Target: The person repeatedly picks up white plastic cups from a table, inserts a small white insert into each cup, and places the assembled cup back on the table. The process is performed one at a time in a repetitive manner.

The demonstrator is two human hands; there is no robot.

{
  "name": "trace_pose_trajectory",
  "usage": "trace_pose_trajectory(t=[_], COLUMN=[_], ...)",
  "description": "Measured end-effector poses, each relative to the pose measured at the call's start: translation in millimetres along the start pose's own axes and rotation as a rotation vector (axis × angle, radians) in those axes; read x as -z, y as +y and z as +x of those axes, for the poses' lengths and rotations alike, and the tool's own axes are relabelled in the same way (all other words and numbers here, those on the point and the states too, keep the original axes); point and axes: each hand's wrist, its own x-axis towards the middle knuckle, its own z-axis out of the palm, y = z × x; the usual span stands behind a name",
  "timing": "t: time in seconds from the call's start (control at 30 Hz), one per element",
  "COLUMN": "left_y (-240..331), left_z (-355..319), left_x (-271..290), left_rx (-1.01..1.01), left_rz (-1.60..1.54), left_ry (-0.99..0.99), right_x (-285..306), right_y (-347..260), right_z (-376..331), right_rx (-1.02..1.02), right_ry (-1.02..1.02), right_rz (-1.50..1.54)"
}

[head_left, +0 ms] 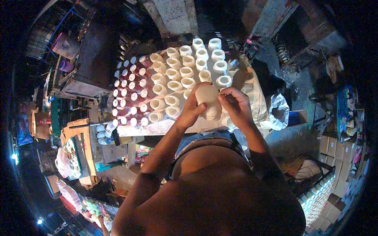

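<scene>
Above the near edge of the table, my left hand (192,109) is wrapped round a pale cream rounded pot (207,95), with the thumb in front and a smooth round face turned up. At the pot's right edge is my right hand (237,105), its thumb and fingers drawn together in a pinch; whatever may be between them is too small to make out. Beyond both hands stand rows of similar cream pots (173,85), their round mouths facing up. Farther left are several rows of dark red pieces with white round tops (134,96).
The table's pale front edge (147,129) runs just before my body. Brown paper (256,94) hangs over its right side, near a white plastic bag (278,112). Cardboard (80,131) leans at the left, and stacked cartons (334,151) stand at the right.
</scene>
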Motion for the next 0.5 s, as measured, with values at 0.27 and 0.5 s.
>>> trace_pose_trajectory(t=[0.27, 0.5], left_y=[42, 52], left_z=[-6, -5], left_x=[-5, -16], left_rx=[-0.105, -0.144], left_rz=[0.242, 0.323], left_ry=[0.008, 0.028], right_x=[19, 16], right_y=[-50, -87], right_z=[-15, -11], right_rx=[0.085, 0.476], right_ry=[0.017, 0.035], right_rz=[-0.162, -0.507])
